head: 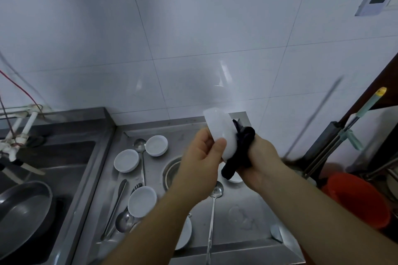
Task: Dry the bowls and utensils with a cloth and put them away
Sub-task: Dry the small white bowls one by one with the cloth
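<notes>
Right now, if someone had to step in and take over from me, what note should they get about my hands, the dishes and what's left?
Left hand holds a white bowl up over the sink, thumb on its rim.
Right hand grips the dark cloth and presses it against that bowl: drying is under way.
Still lying in the steel basin: three small white bowls, a larger white dish partly hidden by the left arm, another white piece under the cloth, two ladles, and spoons and a fork.
Nothing visibly put away yet. Left: finish this bowl, dry the rest, store everything.
</notes>
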{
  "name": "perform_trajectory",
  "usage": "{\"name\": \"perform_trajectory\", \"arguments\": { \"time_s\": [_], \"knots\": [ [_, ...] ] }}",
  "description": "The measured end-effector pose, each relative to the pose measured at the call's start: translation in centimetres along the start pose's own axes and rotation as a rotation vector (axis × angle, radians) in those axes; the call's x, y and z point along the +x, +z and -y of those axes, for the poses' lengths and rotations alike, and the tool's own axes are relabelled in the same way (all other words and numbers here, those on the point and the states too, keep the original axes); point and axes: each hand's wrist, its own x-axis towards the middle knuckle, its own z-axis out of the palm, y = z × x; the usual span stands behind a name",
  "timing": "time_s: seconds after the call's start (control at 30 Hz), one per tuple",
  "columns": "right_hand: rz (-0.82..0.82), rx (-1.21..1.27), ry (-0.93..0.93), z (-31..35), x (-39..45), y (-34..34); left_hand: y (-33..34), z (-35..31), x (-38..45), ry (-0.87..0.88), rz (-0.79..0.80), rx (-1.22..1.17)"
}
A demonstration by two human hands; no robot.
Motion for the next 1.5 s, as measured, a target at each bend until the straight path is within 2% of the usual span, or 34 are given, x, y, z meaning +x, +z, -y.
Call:
{"name": "perform_trajectory", "arguments": {
  "time_s": [0.07,0.17,0.23,0.27,0.37,0.43,0.5,0.57,0.77,0.93,1.03,1.1,1.2,1.3,1.37,1.5],
  "knots": [
    [-0.026,-0.049,-0.102,-0.8,-0.1,0.3,0.2,0.4,0.1,0.034,-0.033,0.069],
    [-0.104,-0.296,-0.354,-1.9,-0.1,0.4,0.0,0.6,0.2,0.048,-0.026,0.14],
    [-0.082,-0.443,-0.475,-1.9,0.0,0.2,-0.4,0.7,0.0,0.054,0.006,0.206],
    [-0.053,-0.44,-0.48,-1.6,0.0,0.2,-0.6,0.6,-0.1,0.054,0.036,0.238],
    [0.011,-0.285,-0.341,-0.5,0.1,0.2,-1.4,0.5,-0.5,0.07,0.159,0.434],
    [0.039,-0.235,-0.257,-0.1,0.5,0.2,-1.9,0.6,-0.5,0.106,0.228,0.703],
    [0.081,-0.269,-0.223,0.3,0.9,-0.1,-2.3,0.6,-0.4,0.159,0.298,0.951],
    [0.115,-0.343,-0.208,0.4,1.2,-0.8,-2.8,0.6,-0.1,0.173,0.383,1.098],
    [-0.003,-0.344,-0.157,-1.2,2.6,-3.4,-2.9,2.1,0.3,0.156,0.584,1.299],
    [-0.05,-0.127,-0.1,-3.0,3.9,-5.2,-3.0,4.0,0.5,0.355,0.5,1.444],
    [-0.028,0.004,-0.037,-4.1,4.4,-6.2,-2.9,5.1,0.1,0.338,0.363,1.295],
    [-0.013,0.08,-0.028,-4.5,4.6,-6.7,-2.7,6.0,-0.1,0.242,0.17,1.094],
    [0.004,0.082,-0.05,-4.7,5.0,-7.5,-2.9,7.5,0.3,-0.174,-0.07,0.727],
    [-0.061,-0.005,-0.055,-4.9,5.5,-8.7,-2.7,9.0,0.6,-0.568,-0.152,0.209],
    [-0.106,-0.072,-0.058,-5.2,6.1,-10.0,-2.7,10.4,0.7,-0.649,-0.207,0.033],
    [-0.195,-0.197,-0.046,-5.9,7.0,-13.5,-2.4,13.0,0.4,-0.693,-0.232,-0.066]
  ]
}}
